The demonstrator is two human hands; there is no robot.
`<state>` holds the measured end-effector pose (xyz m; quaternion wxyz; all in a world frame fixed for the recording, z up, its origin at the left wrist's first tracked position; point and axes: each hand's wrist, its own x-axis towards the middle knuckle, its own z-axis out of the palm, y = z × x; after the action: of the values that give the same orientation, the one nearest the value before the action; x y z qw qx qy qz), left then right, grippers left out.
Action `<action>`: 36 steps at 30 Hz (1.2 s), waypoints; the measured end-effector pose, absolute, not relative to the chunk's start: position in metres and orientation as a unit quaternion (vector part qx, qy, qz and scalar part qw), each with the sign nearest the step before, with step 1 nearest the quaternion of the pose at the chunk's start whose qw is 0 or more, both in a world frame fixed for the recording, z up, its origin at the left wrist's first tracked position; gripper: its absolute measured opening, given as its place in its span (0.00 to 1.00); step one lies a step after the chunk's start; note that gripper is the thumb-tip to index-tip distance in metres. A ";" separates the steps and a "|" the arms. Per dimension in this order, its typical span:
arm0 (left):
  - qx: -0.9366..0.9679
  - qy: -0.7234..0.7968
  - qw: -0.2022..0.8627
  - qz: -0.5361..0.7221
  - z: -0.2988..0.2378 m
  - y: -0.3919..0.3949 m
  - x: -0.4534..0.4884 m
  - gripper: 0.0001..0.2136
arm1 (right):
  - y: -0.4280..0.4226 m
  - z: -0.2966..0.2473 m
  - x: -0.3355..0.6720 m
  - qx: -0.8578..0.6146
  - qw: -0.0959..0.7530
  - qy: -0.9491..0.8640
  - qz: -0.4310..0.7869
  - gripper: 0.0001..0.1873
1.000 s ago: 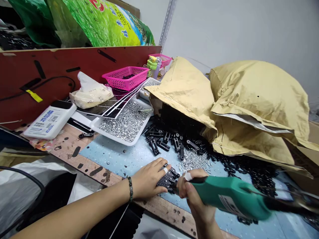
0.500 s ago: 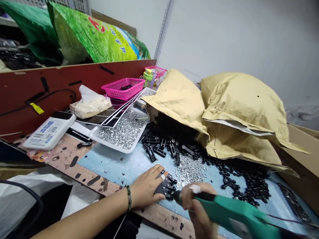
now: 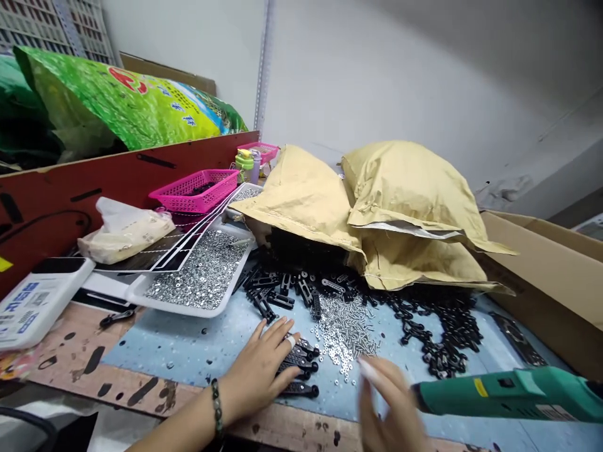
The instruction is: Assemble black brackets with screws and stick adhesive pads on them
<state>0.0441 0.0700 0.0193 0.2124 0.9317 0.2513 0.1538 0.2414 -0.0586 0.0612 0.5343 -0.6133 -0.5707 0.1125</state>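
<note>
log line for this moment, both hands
left hand: spread over black parts; right hand: blurred, beside green tool; silver screws: loose pile

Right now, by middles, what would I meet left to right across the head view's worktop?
White blue-lettered box, white plastic tray of silver pieces, left hand, black slim parts under it, loose silver screws, right hand, green elongated power tool.

Green printed bag [image 3: 127, 103], tissue pack [image 3: 129, 237], 2 pink baskets [image 3: 210, 199], open cardboard box [image 3: 551, 270]
</note>
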 end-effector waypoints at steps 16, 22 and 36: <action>0.945 0.195 0.199 0.173 0.028 0.106 0.067 0.14 | 0.016 0.020 0.258 -0.691 0.320 -0.594 0.258 0.08; 0.944 0.199 0.216 0.154 0.031 0.115 0.075 0.11 | 0.012 0.018 0.256 -0.681 0.334 -0.577 0.303 0.09; 0.894 0.223 0.358 0.152 0.067 0.119 0.085 0.04 | 0.023 0.035 0.237 -0.521 0.580 -0.260 0.570 0.20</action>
<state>0.0852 0.1186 0.0674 0.3581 0.8937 0.2234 0.1525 0.2374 0.0226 0.0349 0.5803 -0.5209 -0.2597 0.5696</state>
